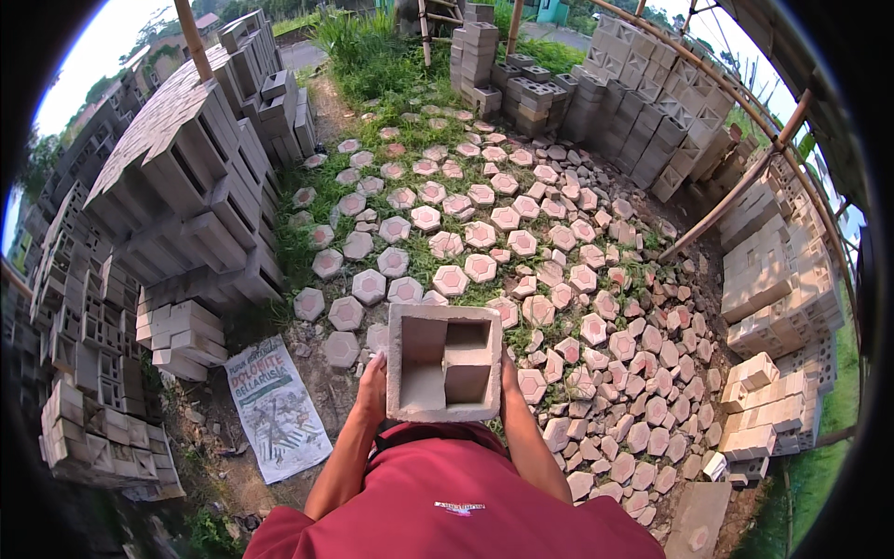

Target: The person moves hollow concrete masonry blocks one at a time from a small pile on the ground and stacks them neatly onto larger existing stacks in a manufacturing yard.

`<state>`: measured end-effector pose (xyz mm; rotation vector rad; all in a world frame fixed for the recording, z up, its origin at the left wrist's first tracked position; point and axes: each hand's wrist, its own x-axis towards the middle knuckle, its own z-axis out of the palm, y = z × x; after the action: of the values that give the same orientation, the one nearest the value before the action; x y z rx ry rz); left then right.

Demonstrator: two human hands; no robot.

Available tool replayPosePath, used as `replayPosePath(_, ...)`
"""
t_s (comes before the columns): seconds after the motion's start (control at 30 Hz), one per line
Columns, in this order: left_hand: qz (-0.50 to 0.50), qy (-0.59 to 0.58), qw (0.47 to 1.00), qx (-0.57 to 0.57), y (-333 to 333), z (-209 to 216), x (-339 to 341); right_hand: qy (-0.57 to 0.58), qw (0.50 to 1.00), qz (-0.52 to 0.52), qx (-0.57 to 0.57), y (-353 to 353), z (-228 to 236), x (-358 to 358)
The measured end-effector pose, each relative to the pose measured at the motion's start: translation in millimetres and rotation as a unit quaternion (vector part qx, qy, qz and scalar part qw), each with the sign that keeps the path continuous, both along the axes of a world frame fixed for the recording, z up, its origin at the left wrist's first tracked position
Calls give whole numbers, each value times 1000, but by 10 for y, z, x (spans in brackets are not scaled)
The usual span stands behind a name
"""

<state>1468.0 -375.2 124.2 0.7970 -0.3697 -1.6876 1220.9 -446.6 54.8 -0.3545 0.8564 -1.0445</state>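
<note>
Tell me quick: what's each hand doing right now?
Left hand: closed on the left side of the hollow concrete block, holding it.
Right hand: on the block's right side, mostly hidden; appears to hold it too.

Hexagonal pavers point(480, 268) lie scattered over grass, grey block stacks point(186, 186) around, a printed sack point(276, 410) lower left.

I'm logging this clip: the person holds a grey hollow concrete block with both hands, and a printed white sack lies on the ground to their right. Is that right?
Not quite. The head view shows the printed white sack on the ground to the person's left, not right. The rest holds: the left hand and right hand grip the grey hollow concrete block between them.
</note>
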Motion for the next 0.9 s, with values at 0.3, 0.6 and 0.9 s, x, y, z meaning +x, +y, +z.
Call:
replayPosePath(0.3,-64,12,998,21,-1310,-208,135,76,995,-60,7,-964,37,146)
replayPosePath(0.6,-120,-22,990,71,-3756,-506,326,119,986,-118,-8,-3022,75,271)
replayPosePath(0.9,-193,-53,976,85,-5764,-680,266,172,954,-235,-73,-4422,-309,235)
